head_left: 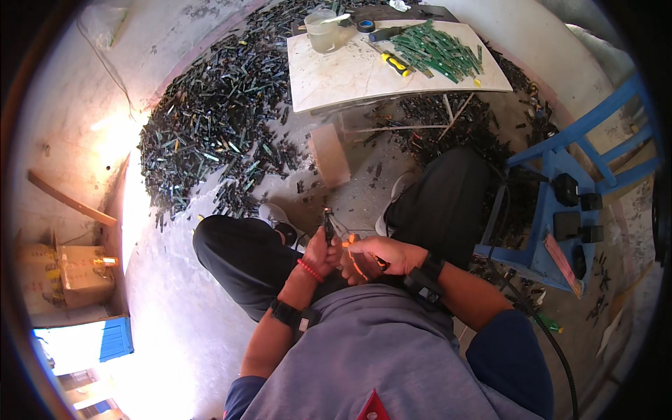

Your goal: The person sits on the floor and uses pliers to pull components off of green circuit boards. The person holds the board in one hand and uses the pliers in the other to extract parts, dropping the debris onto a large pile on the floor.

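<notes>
My left hand (pixel 323 253) is closed around a small dark stick-like part (pixel 328 225) that points up, held between my knees. My right hand (pixel 381 255) grips an orange-handled tool (pixel 355 262) right beside it; the tool's jaws reach toward the dark part. Both hands sit close together above my lap, between my two black-trousered legs. What the tool's tip touches is too small to tell.
A low white tabletop (pixel 350 73) ahead holds a pile of green strips (pixel 437 49), a yellow-handled screwdriver (pixel 394 63), a clear cup (pixel 323 31) and a tape roll (pixel 365 25). A large heap of dark parts (pixel 217 119) covers the floor left. A blue wooden chair (pixel 567 210) stands right.
</notes>
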A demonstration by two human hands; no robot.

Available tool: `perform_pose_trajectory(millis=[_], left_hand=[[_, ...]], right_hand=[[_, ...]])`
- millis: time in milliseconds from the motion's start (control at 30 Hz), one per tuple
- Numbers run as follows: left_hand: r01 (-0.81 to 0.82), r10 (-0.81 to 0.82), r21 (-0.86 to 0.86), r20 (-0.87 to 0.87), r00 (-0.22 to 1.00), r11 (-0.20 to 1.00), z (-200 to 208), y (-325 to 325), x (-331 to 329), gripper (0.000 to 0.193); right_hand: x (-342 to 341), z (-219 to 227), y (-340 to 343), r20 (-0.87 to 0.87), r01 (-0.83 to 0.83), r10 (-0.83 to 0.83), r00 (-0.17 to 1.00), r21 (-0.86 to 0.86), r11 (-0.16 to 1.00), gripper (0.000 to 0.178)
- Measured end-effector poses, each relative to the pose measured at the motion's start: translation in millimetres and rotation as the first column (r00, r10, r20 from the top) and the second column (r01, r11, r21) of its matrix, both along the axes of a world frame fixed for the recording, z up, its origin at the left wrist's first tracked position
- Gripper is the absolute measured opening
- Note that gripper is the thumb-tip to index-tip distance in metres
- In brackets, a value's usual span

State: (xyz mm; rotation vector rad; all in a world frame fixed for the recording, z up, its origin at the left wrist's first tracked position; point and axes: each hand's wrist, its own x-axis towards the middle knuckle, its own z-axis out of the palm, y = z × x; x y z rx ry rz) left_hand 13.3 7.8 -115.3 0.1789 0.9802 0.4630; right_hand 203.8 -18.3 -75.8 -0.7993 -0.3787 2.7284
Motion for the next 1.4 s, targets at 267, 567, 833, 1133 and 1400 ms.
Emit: perform_pose_trajectory(millis=[267,567,833,1133,1400], left_hand=[[0.039,-0.038,0.059,-0.022,0.999,0.997,-11,-3,-1,0.055],[-0.048,0.05,-0.022,0.114,0.992,0.999,-9,-1,-2,0.054],[-0.064,0.057,-0.063,-0.109,0.992,0.996,-29,8,-8,0.053],[-0.08,0.07,-0.063,-0.142,0.987,0.995,-16,11,-1,0.058],[-0.058,0.061,0.018,-0.259,0.964,0.998,-21,3,1,0.05]], right_hand=[[0,-5,-3,0.023,0.042,-0.041,0.999,-0.045,0.998,0.034],[-7,24,-7,0.203,0.08,-0.111,0.973,0.153,0.985,0.03],[-3,65,0,0.609,-0.347,-0.27,0.746,0.701,0.623,0.03],[18,43,6,0.756,-0.865,-0.54,0.368,0.491,0.098,0.02],[8,29,4,0.707,-0.867,-0.555,0.439,0.495,-0.055,0.017]])
